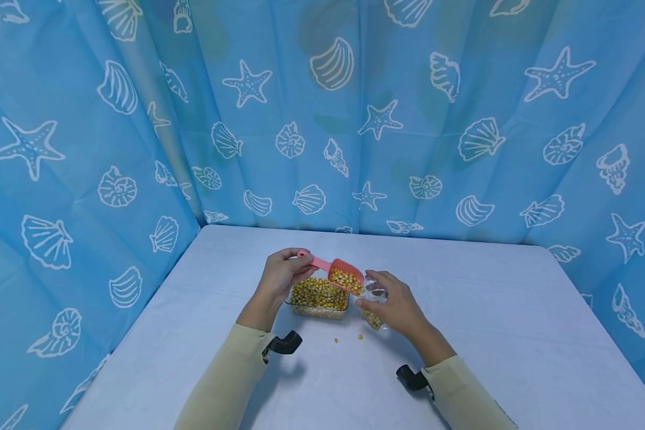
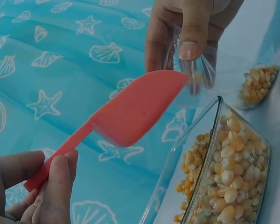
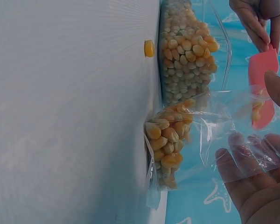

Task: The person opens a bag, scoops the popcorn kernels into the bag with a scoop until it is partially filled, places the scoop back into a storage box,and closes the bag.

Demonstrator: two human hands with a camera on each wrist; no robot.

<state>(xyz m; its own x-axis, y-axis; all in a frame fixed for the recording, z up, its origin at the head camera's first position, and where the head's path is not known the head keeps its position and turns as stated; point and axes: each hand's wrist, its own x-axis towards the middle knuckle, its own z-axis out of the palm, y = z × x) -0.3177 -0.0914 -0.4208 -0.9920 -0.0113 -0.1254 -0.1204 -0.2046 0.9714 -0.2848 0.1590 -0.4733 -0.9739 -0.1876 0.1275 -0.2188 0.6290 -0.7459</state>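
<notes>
My left hand [image 1: 279, 278] pinches the handle of a pink scoop [image 2: 140, 109] between thumb and fingers. Corn kernels [image 1: 345, 279] fill the scoop, and its front lip is tilted at the mouth of a clear plastic bag [image 3: 219, 128]. Around the bag's upper part, my right hand [image 1: 400, 306] holds it with the thumb on one side and the fingers on the other. The bag's bottom, on the table, contains some kernels [image 3: 165, 140]. A clear container [image 1: 318, 312] of corn stands under the scoop, left of the bag.
Two loose kernels [image 1: 360, 337] lie on the white-covered table [image 1: 193, 298] in front of the container and bag. A blue curtain [image 1: 322, 119] with white shell and starfish prints hangs behind the table and along its sides.
</notes>
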